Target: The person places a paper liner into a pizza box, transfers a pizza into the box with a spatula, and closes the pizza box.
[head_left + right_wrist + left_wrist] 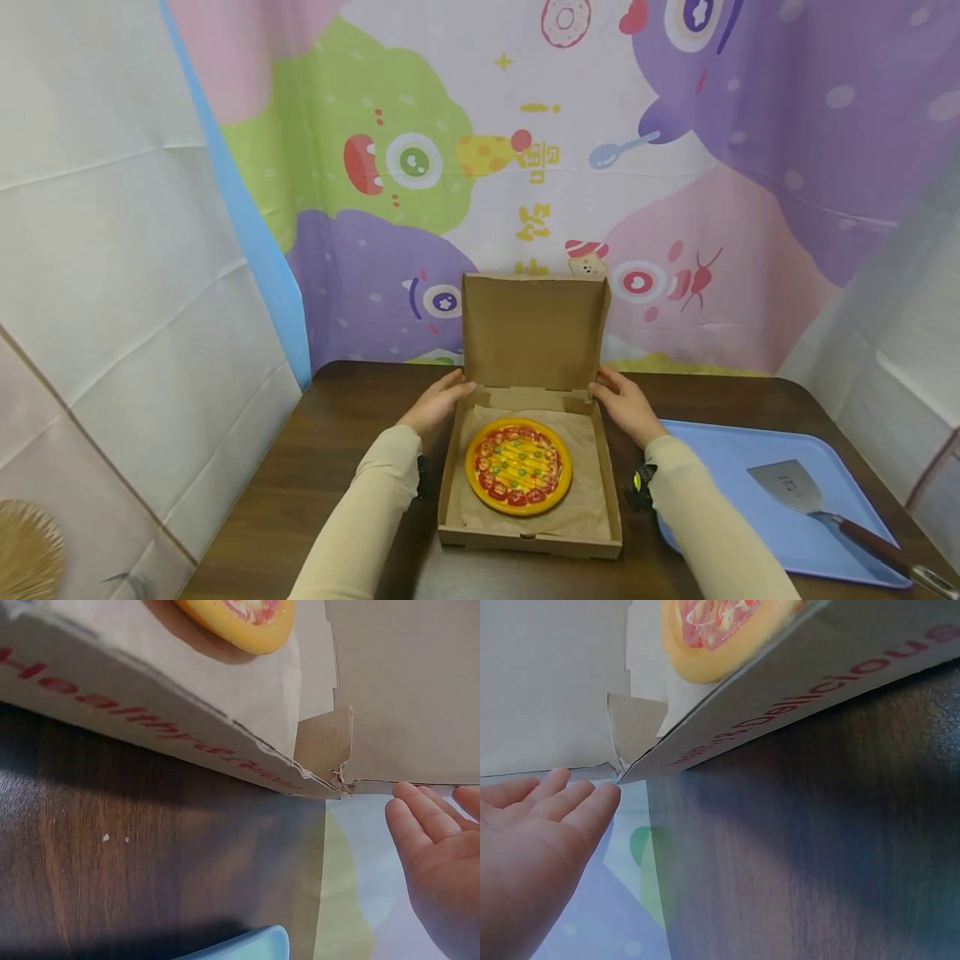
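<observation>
On the table stands a cardboard pizza box (529, 546) with its lid (534, 333) raised upright. Inside, a toy-like pizza (518, 467) with a yellow crust lies on brown paper (588, 492). My left hand (437, 402) is at the box's back left corner, fingers extended along the lid's edge. At the opposite back corner my right hand (628, 407) mirrors it. Both wrist views show the left fingers (581, 799) and the right fingers (420, 817) fairly straight beside the lid's side; firm contact is hard to make out. Red lettering runs along the box's sides.
To the right lies a blue tray (720, 450), bearing a metal pizza server (787, 485) with a dark handle. A patterned curtain (420, 100) hangs behind the dark wooden table (300, 492). At the lower left is a straw-coloured, bristly object (28, 550).
</observation>
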